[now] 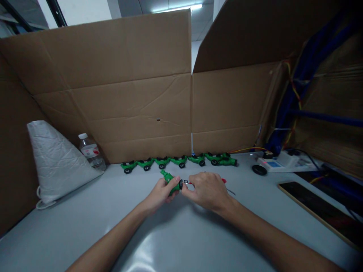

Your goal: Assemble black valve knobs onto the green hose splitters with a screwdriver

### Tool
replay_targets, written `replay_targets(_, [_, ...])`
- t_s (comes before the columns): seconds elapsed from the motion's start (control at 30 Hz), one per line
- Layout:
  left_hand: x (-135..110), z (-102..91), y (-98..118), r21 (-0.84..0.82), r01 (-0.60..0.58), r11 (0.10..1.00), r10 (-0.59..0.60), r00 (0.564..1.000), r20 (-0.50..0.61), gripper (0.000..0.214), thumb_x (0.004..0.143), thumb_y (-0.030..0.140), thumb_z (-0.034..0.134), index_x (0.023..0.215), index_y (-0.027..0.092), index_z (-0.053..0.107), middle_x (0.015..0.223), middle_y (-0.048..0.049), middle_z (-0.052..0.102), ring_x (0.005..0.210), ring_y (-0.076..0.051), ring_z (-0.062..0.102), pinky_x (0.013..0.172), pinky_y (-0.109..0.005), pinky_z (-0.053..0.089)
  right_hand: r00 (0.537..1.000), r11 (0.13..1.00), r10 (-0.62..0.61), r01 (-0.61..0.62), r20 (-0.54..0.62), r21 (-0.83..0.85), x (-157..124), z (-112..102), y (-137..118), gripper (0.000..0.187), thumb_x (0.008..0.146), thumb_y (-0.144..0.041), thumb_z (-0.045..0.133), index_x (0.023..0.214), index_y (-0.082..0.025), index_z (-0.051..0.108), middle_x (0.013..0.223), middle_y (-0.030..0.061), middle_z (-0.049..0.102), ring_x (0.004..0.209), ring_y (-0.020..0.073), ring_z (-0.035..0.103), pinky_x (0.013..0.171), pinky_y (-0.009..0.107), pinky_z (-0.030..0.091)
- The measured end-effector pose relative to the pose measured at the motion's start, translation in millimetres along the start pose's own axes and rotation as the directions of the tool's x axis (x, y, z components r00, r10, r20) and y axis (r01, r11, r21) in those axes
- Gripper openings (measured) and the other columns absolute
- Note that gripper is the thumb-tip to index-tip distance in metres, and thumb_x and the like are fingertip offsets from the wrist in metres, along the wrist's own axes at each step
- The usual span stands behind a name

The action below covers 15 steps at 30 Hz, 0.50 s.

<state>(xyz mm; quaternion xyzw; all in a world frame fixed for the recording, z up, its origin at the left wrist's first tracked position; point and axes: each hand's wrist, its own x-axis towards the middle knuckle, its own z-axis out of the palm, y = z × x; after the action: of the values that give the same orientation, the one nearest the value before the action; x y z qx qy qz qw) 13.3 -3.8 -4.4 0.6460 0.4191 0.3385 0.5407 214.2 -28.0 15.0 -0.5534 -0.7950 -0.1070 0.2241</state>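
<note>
My left hand point(166, 190) is wrapped round a green toy part point(167, 176) with a narrow, stepped end pointing up and left. A black round piece point(180, 184) sits at its other end. My right hand point(208, 189) is closed right beside that black end, with thumb and fingertips together. A bit of red shows at its fingers, but what it holds is mostly hidden. A small dark ring-like piece point(185, 181) lies just past the fingertips. Behind the right hand, a red tip point(224, 180) and a thin metal rod point(231, 192) stick out.
Along the cardboard wall point(136, 113) stands a row of several green toy vehicles point(161, 163). To the left are a grey-white bag point(62, 166) and a water bottle point(92, 153). A black round cap point(259, 169), power strip point(283, 163) and phone point(317, 207) are at right.
</note>
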Motion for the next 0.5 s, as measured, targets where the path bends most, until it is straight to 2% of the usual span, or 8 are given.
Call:
replay_targets(0.13, [0,0.7,2,-0.056,-0.044,0.997,0.044,0.999,0.007,0.057,0.094,0.073,0.057,0.082,0.018,0.055,0.063,0.0041,0.047,0.054,-0.010,0.039,0.049,-0.022,0.027,1.000,1.000,-0.007,0.007,-0.021,0.005,3,6,3,0.035,0.095,-0.045,0.061,0.074,-0.020,0.072,0.075,0.0087,0.077,0.066,0.0222,0.067,0.059,0.032,0.025])
replay_targets(0.27, [0,-0.6,4,-0.057,-0.076,0.995,0.077,0.997,0.017,0.053,0.095,0.069,0.060,0.088,0.018,0.055,0.072,0.0025,0.052,0.060,-0.011,0.045,0.056,-0.022,0.034,0.999,0.994,-0.015,0.018,-0.030,0.106,8,7,6,0.025,0.097,-0.035,0.059,0.078,-0.021,0.068,0.078,0.0038,0.075,0.068,0.0183,0.064,0.059,0.033,0.021])
replay_targets(0.37, [0,-3.2,2,-0.027,-0.078,0.997,0.078,0.997,0.014,0.053,0.095,0.069,0.060,0.087,0.017,0.055,0.071,0.0022,0.052,0.059,-0.011,0.045,0.056,-0.023,0.033,0.997,0.981,-0.075,0.074,0.001,0.178,9,4,5,0.022,0.100,-0.031,0.055,0.084,-0.021,0.067,0.085,0.0023,0.074,0.072,0.0168,0.064,0.060,0.032,0.023])
replay_targets(0.5, [0,-7.3,-1,-0.021,-0.059,0.998,0.058,0.998,-0.003,0.052,0.096,0.068,0.058,0.088,0.016,0.058,0.071,0.0019,0.053,0.059,-0.011,0.044,0.056,-0.023,0.033,0.978,0.959,-0.201,0.185,0.055,0.213,6,-3,6,0.021,0.104,-0.034,0.051,0.103,-0.023,0.068,0.103,0.0047,0.075,0.081,0.0192,0.067,0.062,0.028,0.032])
